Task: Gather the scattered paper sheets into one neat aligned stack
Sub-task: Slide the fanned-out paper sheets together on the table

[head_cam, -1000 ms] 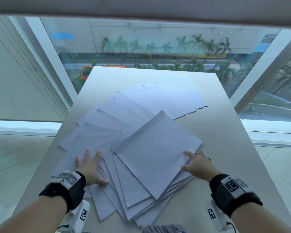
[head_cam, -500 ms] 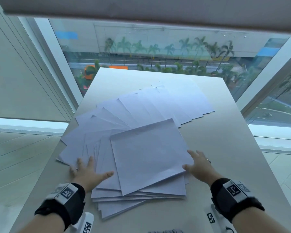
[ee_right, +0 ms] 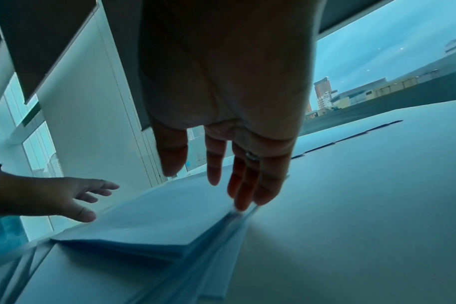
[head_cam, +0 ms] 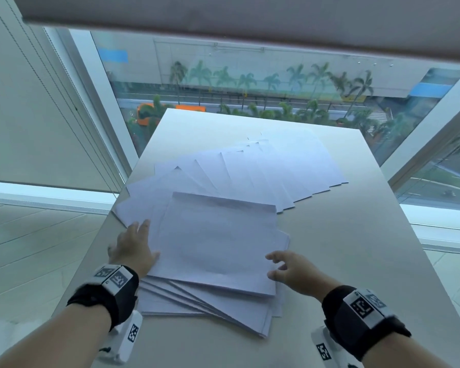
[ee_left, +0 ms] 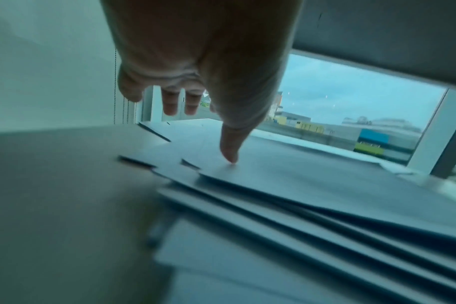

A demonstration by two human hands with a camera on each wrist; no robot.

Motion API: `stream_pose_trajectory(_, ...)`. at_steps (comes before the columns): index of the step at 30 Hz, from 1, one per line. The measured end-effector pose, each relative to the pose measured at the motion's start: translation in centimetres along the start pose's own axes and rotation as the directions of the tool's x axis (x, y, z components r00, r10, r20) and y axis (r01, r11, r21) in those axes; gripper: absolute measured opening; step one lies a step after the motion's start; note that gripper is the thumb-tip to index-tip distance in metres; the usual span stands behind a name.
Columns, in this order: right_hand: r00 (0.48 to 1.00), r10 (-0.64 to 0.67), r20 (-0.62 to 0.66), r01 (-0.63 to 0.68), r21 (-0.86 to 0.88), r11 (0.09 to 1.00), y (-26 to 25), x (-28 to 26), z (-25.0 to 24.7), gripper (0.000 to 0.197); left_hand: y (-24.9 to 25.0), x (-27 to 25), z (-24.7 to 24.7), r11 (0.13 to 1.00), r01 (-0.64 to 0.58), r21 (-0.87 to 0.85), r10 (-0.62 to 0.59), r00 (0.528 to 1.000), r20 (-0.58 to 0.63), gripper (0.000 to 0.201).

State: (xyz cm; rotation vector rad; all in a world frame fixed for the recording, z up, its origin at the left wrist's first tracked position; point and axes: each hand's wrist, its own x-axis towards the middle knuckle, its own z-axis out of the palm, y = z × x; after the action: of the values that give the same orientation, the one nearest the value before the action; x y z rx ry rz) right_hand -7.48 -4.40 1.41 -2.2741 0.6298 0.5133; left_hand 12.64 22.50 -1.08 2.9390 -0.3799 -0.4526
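i'm partway through the squaring-up step, as i judge it. the near pile [head_cam: 213, 251] of paper sheets lies on the counter [head_cam: 356, 261] right in front of me, its top sheet roughly straight while the ones below it poke out in steps at the near edge. my left hand [head_cam: 133, 251] lies flat with spread fingers against the left side of that pile, thumb tip down on the top sheet in the left wrist view [ee_left: 230, 158]; nothing is pinched. my right hand [head_cam: 292, 272] sits at the right side of the pile, its grip loose and open, fingertips [ee_right: 243, 203] touching the sheet edges, holding nothing.

beyond the pile, toward the window [head_cam: 250, 83], a fan of sheets [head_cam: 276, 171] spreads out overlapped and not yet gathered, its near ends tucked under the pile.

next move, i reckon: press both palms inward to jog the pile's sides, then draw the fan back onto it. the sheets look thin and slippery, so light even pressure seems wise.

hard to tell: how many sheets there are, and whether my right fingers slip under any edge. the near part of the left wrist view is blurred, and my wrists hide the pile's near left corner.
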Motion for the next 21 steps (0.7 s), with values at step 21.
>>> stream_pose_trajectory(21, 0.991, 0.1, -0.089, -0.123, -0.313, 0.942, -6.7, 9.7, -2.8, 0.086, -1.1, -0.1, -0.5, 0.934, -0.275, 0.229, 0.116, 0.838, 0.533, 0.129)
